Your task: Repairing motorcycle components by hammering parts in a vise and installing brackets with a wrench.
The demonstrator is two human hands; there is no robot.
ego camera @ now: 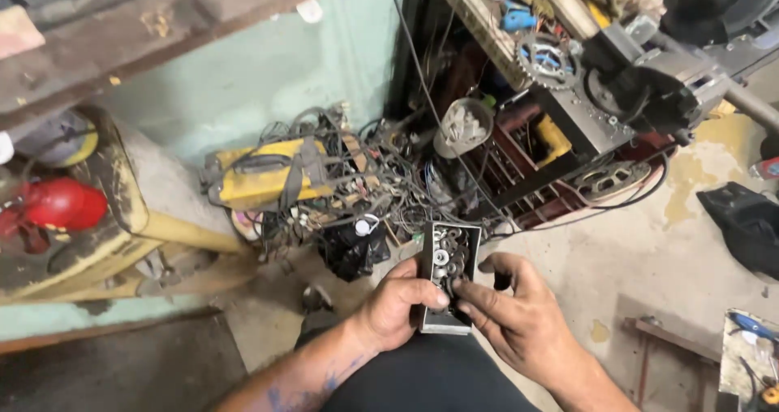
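A small rectangular metal box (448, 324) filled with several washers and nuts (449, 256) sits low in the middle of the head view. My left hand (399, 306) grips the box from its left side, thumb across the front. My right hand (519, 314) is at the box's right side, with its fingers reaching into the washers near the lower end. Both forearms come up from the bottom of the picture over my dark-trousered lap.
A tangle of wires (365, 176) and a yellow device (264, 176) lie on the floor ahead. A cluttered shelf with a sprocket (545, 59) and a grey machine (649, 79) stands at the right. A red object (57, 205) is at the left, a black bag (742, 221) at the right.
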